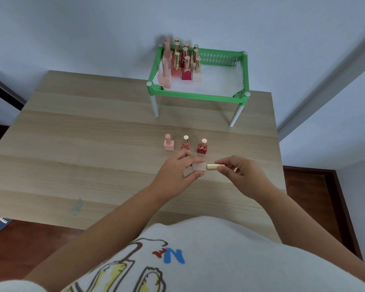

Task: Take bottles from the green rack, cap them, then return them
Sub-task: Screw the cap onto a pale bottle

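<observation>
My left hand (178, 168) grips a pale pink square bottle (199, 166) held sideways above the table. My right hand (240, 171) pinches a gold cap (215, 166) that sits at the bottle's neck. Three bottles stand in a row on the table just beyond my hands: a light pink bottle (168, 142), a coral bottle with a gold cap (185, 142) and a red bottle with a pale cap (202, 146). The green rack (196, 95) on white legs stands at the table's far side, with several capped bottles (184, 62) grouped in its left half.
The wooden table (93, 144) fills the middle of the view, with its right edge close to a grey wall. The rack's right half shows a bare white liner (219, 81). A faint bluish smudge (78, 205) marks the table near its front left.
</observation>
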{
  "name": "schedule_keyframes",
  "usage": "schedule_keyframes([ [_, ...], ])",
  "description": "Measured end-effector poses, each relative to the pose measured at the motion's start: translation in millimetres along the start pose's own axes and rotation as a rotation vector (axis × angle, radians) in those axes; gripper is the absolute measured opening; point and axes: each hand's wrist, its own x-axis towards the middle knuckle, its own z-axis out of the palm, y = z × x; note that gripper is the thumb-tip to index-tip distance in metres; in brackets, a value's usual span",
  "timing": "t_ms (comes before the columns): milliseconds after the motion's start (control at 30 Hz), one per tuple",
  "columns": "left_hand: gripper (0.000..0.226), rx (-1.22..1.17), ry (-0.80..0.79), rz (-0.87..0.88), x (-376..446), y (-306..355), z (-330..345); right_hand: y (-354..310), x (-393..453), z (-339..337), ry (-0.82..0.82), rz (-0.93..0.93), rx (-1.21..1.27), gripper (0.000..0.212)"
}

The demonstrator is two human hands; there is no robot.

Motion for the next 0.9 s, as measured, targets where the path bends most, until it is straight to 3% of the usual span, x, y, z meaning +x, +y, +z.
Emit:
schedule_keyframes([
  [67,0.029,0.006,-0.001,0.010,0.6,0.0,-0.9,0.8,-0.2,0.5,0.001,0.018,0.017,0.014],
  [200,0.030,-0.007,0.004,0.015,1.6,0.0,-0.9,0.2,-0.5,-0.9,0.010,-0.031,0.032,0.036],
  [333,0.029,-0.020,-0.006,0.014,2.5,1.1,0.7,-2.5,1.4,-0.3,0.024,-0.107,0.014,0.029],
  [667,0.029,0.000,-0.028,0.039,3.5,4.2,-2.0,-4.1,0.3,1.3,0.035,-0.003,0.041,0.012],
  [833,0.029,0.012,-0.023,0.029,3.3,3.9,-3.0,-4.6,-1.5,0.2,0.033,-0.058,0.024,0.034],
  [900,0.030,0.016,-0.029,0.026,2.8,4.2,-3.0,-5.3,-1.0,0.1,0.029,-0.089,0.003,0.031],
])
